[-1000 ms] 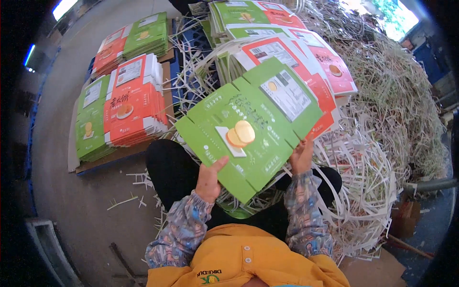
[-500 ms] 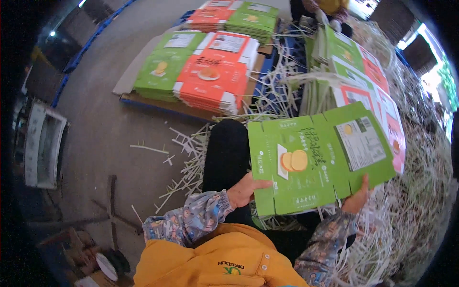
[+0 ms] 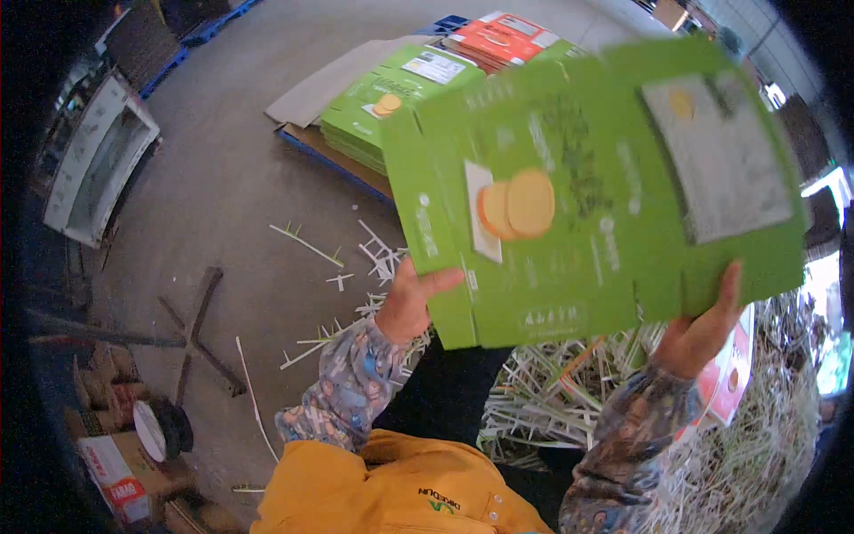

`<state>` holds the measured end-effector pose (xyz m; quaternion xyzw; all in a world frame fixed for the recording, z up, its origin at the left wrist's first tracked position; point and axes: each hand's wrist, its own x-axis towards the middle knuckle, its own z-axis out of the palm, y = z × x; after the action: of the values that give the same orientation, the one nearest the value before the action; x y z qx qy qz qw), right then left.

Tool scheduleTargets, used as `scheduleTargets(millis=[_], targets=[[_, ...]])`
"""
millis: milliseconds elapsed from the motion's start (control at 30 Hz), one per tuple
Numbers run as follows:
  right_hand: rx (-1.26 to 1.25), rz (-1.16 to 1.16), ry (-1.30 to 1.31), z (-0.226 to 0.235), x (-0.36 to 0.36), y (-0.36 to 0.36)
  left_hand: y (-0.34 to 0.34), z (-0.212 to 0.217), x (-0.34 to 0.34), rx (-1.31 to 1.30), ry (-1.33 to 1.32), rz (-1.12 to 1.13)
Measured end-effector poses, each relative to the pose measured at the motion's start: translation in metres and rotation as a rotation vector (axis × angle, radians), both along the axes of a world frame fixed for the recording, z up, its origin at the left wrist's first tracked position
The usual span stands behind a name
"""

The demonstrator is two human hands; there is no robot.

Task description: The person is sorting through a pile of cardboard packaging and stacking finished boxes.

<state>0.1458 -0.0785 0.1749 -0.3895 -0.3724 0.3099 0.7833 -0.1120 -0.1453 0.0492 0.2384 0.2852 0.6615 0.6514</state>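
A flat green cardboard box blank (image 3: 587,258), printed with yellow round cakes and a pale label panel, is held up in front of me. My left hand (image 3: 411,301) grips its lower left corner, thumb on the printed face. At the lower right edge my right hand (image 3: 703,334) pinches it, the thumb in front and the other fingers behind. Whether there is one sheet or a few together I cannot tell. Beyond it stand a stack of green blanks (image 3: 360,120) and a stack of orange-red blanks (image 3: 498,40), partly covered by the held one.
A blue pallet (image 3: 334,169) with brown cardboard lies under the stacks. White and green paper offcuts (image 3: 543,400) heap around my legs and to the right. A metal cross-shaped stand (image 3: 189,340), a carton (image 3: 116,476) and a white-framed trough (image 3: 102,169) are on the left.
Both hands have raised the green box blank upward and nearer to me. The view has turned, so the stacks now sit further right and are more hidden.
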Motion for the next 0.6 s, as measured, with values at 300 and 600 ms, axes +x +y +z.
scheduleTargets(millis=[300,600], targets=[[0.172,0.518,-0.475,0.022,-0.073,0.064,0.132,0.049,-0.145,0.349,0.539,0.851],[-0.607,0.285,-0.553,-0.148,0.030,0.038,0.274,-0.012,-0.232,0.398,0.054,0.765]])
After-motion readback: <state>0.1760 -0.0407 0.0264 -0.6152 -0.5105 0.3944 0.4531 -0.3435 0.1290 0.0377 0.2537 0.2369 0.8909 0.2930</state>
